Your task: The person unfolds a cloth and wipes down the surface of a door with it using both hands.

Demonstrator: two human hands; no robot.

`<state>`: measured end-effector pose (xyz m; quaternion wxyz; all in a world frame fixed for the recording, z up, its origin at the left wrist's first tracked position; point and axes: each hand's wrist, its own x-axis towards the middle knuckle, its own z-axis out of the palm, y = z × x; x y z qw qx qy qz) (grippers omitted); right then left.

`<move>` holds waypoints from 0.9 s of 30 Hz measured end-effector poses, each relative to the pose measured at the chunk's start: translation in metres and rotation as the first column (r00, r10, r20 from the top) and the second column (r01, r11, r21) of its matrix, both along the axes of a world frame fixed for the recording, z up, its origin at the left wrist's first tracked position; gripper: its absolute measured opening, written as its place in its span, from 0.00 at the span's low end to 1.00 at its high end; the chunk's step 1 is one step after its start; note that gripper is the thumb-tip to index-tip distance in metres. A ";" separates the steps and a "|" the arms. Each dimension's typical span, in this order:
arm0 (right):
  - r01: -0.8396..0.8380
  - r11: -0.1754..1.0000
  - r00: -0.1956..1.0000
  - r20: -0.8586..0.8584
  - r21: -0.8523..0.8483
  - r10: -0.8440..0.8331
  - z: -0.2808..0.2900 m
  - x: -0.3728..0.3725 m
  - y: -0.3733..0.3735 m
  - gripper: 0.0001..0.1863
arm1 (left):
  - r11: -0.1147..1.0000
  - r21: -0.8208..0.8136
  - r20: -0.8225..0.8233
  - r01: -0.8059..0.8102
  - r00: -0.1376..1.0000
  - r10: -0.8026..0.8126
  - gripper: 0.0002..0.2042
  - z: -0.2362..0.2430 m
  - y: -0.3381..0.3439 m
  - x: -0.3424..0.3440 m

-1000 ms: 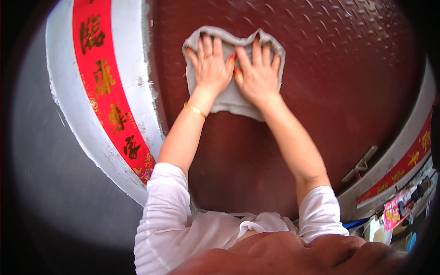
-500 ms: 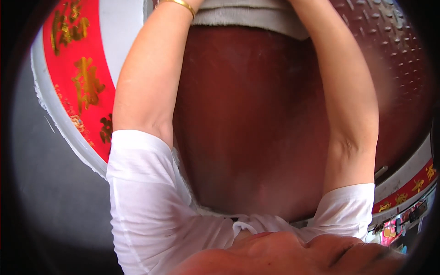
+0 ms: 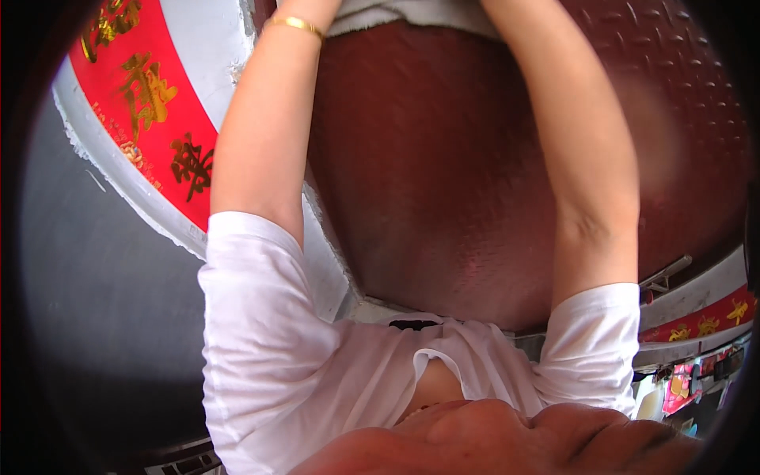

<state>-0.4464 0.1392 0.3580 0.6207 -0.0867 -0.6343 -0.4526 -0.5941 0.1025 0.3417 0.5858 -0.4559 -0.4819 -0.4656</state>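
Observation:
Both of my arms reach up past the top edge of the head view, so my left hand and my right hand are cut off. My left forearm (image 3: 269,119) wears a gold bracelet (image 3: 296,24) at the wrist. Opposite it, my right forearm (image 3: 582,119) is bare. Between the wrists, a strip of pale grey-white cloth (image 3: 419,11) shows at the top edge, against a dark red surface (image 3: 427,158). How my fingers meet the cloth is hidden.
The dark red surface bears a raised tread pattern at the upper right. A red banner with gold characters (image 3: 150,95) lines the white wall (image 3: 194,47) on the left, beside a grey surface (image 3: 119,277). At the lower right are a metal handle (image 3: 666,273) and another red banner (image 3: 704,323).
The cloth has shifted upward, with less of it showing. My forearms have moved slightly, and the banner and red surface sit differently as the view has shifted.

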 end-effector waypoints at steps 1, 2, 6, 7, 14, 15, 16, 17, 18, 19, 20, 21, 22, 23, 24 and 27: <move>-0.004 1.000 1.000 0.007 -0.004 0.004 -0.015 0.002 -0.006 0.26 | 1.000 -0.009 0.008 -0.009 1.000 0.009 0.27 -0.015 -0.002 0.000; -0.031 0.999 0.999 0.034 -0.039 0.033 -0.028 0.002 -0.012 0.27 | 0.997 -0.074 0.084 0.000 0.996 0.007 0.28 -0.030 -0.004 0.000; -0.070 0.968 0.980 0.165 -0.240 0.112 -0.091 0.012 -0.015 0.29 | 0.972 -0.236 0.237 -0.008 0.969 0.066 0.30 -0.106 -0.011 0.012; -0.042 0.957 0.964 0.240 -0.288 0.114 -0.106 0.011 -0.024 0.30 | 0.984 -0.171 0.151 0.058 0.988 -0.032 0.30 -0.128 -0.010 -0.010; 0.039 0.907 0.911 0.388 -0.420 0.141 -0.256 0.036 -0.010 0.26 | 0.884 -0.412 0.471 0.221 0.882 -0.001 0.32 -0.306 -0.005 0.024; 0.051 0.900 0.898 0.415 -0.432 0.148 -0.278 0.043 -0.011 0.26 | 0.854 -0.441 0.524 0.275 0.852 -0.004 0.33 -0.331 -0.010 0.032; 0.070 0.874 0.874 0.452 -0.481 0.179 -0.301 0.052 -0.010 0.27 | 0.821 -0.471 0.575 0.323 0.818 0.007 0.33 -0.355 -0.012 0.043; 0.088 0.845 0.847 0.486 -0.528 0.215 -0.324 0.062 -0.010 0.29 | 0.792 -0.506 0.585 0.341 0.810 0.026 0.32 -0.381 -0.017 0.052; 0.085 0.837 0.837 0.495 -0.541 0.235 -0.346 0.074 -0.009 0.29 | 0.736 -0.584 0.586 0.343 0.805 0.089 0.32 -0.403 -0.021 0.063; 0.084 0.829 0.826 0.503 -0.553 0.252 -0.366 0.089 -0.008 0.29 | 0.684 -0.633 0.598 0.363 0.791 0.133 0.31 -0.421 -0.027 0.077; 0.108 0.805 0.813 0.518 -0.583 0.265 -0.385 0.102 -0.009 0.28 | 0.647 -0.685 0.550 0.335 0.820 0.158 0.31 -0.441 -0.032 0.085; 0.141 0.777 0.802 0.531 -0.613 0.273 -0.400 0.117 -0.010 0.28 | 0.604 -0.704 0.554 0.374 0.821 0.138 0.31 -0.451 -0.038 0.098; 0.182 0.744 0.790 0.546 -0.643 0.278 -0.406 0.130 -0.015 0.28 | 0.586 -0.703 0.562 0.403 0.820 0.111 0.32 -0.461 -0.043 0.104; 0.227 0.707 0.781 0.559 -0.669 0.278 -0.410 0.141 -0.017 0.28 | 0.586 -0.701 0.557 0.406 0.825 0.096 0.32 -0.466 -0.044 0.114; 0.207 0.693 0.811 0.517 -0.690 0.273 -0.410 0.149 -0.021 0.28 | 0.635 -0.665 0.548 0.393 0.835 0.057 0.32 -0.464 -0.042 0.123; 0.169 0.692 0.937 0.333 -0.702 0.108 -0.383 0.165 -0.031 0.26 | 0.678 -0.636 0.487 0.368 0.873 -0.018 0.31 -0.429 -0.030 0.142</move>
